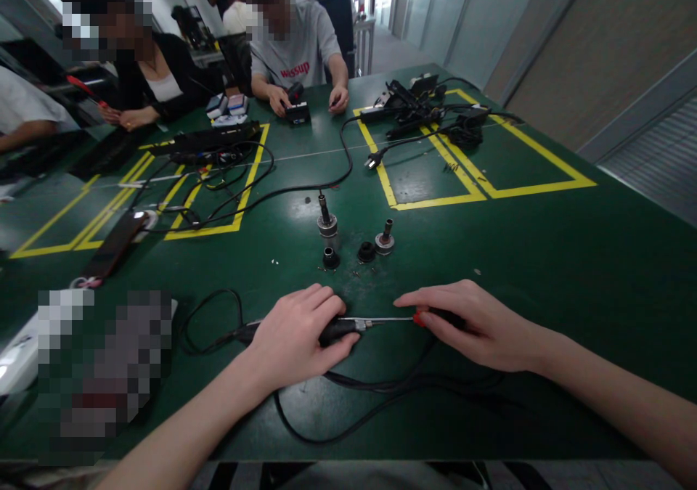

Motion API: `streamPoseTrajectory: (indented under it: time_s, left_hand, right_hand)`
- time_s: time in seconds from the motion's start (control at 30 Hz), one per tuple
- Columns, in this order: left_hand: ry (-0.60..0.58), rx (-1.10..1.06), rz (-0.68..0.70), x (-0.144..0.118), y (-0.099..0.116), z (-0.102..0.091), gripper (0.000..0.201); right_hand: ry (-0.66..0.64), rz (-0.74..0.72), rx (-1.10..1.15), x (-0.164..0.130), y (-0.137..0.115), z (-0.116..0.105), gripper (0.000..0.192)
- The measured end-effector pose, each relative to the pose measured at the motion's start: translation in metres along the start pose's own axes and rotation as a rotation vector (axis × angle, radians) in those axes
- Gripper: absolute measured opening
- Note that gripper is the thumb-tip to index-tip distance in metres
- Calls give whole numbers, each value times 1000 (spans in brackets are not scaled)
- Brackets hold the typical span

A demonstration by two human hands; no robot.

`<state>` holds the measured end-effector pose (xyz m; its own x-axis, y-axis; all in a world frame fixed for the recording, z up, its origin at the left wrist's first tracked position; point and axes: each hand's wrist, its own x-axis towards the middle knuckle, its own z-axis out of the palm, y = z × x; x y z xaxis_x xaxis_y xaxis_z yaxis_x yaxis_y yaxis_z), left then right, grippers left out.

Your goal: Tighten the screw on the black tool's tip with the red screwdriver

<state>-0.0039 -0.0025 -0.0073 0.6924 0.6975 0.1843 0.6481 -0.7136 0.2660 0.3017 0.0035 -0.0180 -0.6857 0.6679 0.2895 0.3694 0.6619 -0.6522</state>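
Head view: your left hand lies closed over a black corded tool flat on the green desk, near edge, centre. Your right hand grips a red-handled screwdriver, its thin shaft pointing left and its tip meeting the tool's metal nose. Black cable loops on the desk under and near both hands. Just beyond the hands, toward the far side, stand four small metal and black parts, close together. Far left, a phone lies by yellow tape lines. Far side: two other people sit, their hands on the desk, with a power strip and tangled chargers.
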Motion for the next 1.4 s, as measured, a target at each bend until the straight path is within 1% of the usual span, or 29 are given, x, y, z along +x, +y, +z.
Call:
streamPoseTrajectory:
  time_s: [0.1,0.3,0.4,0.57,0.67,0.83,0.93,1.0,1.13,1.27,1.4]
  left_hand:
    - [-4,-6,-3,0,0,0,19]
    - [-10,-3,-6,0,0,1,19]
    - [-11,-1,-6,0,0,1,19]
    - [-12,-5,-13,0,1,1,20]
    - [-11,-17,-14,1,1,0,20]
    - [-23,-16,-23,2,2,0,22]
    - [-29,-14,-26,3,3,1,23]
    - [-29,-14,-27,3,3,2,23]
    - [-39,-11,-26,4,3,4,23]
    - [-40,-10,-22,5,2,4,23]
    - [-33,-10,-27,4,2,3,24]
  right_hand:
    - [-2,2,19,0,0,-2,29]
    - [61,35,45,0,0,-6,22]
    - [52,55,36,1,1,-5,21]
    - [14,62,23,1,2,-4,27]
    - [20,59,24,0,3,-5,26]
    - [103,87,61,-2,4,-8,23]
    - [107,101,48,-4,8,-5,20]
    - [134,116,44,-6,12,-1,25]
    - [102,157,59,-8,17,3,34]
    - [81,177,85,-4,10,-5,25]
    - [88,181,86,-4,6,-9,23]
